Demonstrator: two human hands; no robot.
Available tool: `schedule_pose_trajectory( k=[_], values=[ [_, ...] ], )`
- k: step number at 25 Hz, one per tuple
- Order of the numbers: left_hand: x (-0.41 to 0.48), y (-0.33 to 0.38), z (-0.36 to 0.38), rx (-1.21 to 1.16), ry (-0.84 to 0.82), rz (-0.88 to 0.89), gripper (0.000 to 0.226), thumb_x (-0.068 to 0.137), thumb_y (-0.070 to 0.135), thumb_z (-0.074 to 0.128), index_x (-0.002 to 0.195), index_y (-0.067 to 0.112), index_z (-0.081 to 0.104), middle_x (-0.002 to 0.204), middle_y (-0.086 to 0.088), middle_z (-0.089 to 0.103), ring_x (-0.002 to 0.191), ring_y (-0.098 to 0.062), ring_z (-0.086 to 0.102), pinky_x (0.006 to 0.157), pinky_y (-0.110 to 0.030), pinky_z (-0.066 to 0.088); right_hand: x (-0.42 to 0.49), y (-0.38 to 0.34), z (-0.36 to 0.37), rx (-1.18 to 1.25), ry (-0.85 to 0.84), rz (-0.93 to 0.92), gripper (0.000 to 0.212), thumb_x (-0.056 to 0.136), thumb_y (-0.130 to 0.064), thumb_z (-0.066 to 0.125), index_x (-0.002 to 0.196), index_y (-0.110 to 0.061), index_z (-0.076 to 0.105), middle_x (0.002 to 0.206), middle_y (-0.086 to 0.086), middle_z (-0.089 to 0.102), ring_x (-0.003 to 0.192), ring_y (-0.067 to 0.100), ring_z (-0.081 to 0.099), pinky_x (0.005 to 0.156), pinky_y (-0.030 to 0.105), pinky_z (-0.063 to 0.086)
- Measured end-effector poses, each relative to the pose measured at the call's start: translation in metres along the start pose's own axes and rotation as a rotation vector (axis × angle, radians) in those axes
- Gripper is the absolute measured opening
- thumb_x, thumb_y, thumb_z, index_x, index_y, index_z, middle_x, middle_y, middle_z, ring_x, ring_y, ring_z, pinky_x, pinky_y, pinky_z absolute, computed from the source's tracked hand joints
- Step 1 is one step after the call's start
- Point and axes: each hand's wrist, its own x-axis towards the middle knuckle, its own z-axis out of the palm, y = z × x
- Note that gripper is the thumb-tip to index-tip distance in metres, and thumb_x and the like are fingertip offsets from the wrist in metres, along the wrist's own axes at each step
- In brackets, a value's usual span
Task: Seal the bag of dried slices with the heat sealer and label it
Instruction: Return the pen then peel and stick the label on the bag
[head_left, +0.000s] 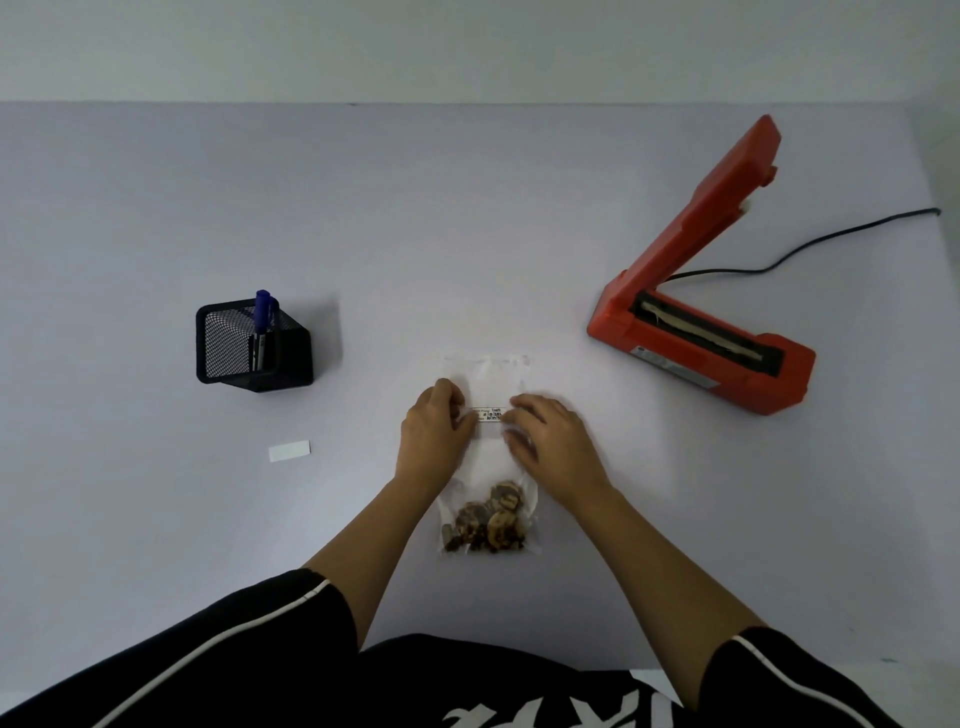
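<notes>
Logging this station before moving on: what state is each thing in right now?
heat sealer, arm raised, open
bag, lying flat, seal not discernible
dried slices, bunched at the bag's near end
label, lying on the bag
left hand, fingertips at label's left end
right hand, fingers on label's right end
marker, capped, upright in mesh holder
white strip, lying flat

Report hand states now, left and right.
Left hand: fingers curled at the label's left end; pinch or press, cannot tell.
Right hand: open, fingers pressing label onto bag.
</notes>
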Motion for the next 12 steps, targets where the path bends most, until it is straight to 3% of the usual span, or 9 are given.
schedule_pose_trajectory(
  k=[6, 9, 12],
  values=[
    [-0.016, -0.036, 0.005, 0.252, 0.063, 0.566, 0.038, 0.084, 0.007, 0.062, 0.121, 0.006, 0.062, 0.093, -0.017, 0.059, 0.076, -0.029, 0.056, 0.064, -0.033, 0.051, -0.005, -0.005, -0.002, -0.060, -0.082, 0.002, 0.045, 0.093, -0.029, 0.047, 0.136, -0.018, 0.045, 0.136, 0.008, 0.051, 0.126, 0.026, 0.045, 0.099, 0.041, 0.040],
    [-0.019, -0.037, 0.010, 0.328, 0.068, 0.566, 0.045, 0.077, 0.003, 0.066, 0.121, 0.007, 0.062, 0.098, -0.021, 0.058, 0.079, -0.033, 0.057, 0.066, -0.037, 0.053, -0.009, -0.005, 0.002, -0.175, -0.121, -0.013, 0.049, 0.093, -0.036, 0.032, 0.138, -0.022, 0.043, 0.138, 0.009, 0.049, 0.127, 0.027, 0.046, 0.097, 0.040, 0.042],
    [-0.018, -0.035, 0.011, 0.306, 0.051, 0.521, 0.041, 0.077, 0.007, 0.063, 0.118, 0.006, 0.063, 0.098, -0.022, 0.057, 0.079, -0.035, 0.058, 0.069, -0.038, 0.055, -0.009, -0.007, 0.004, -0.208, -0.120, 0.005, 0.050, 0.091, -0.036, 0.031, 0.135, -0.019, 0.048, 0.135, 0.009, 0.053, 0.123, 0.027, 0.051, 0.094, 0.040, 0.046]
  ],
)
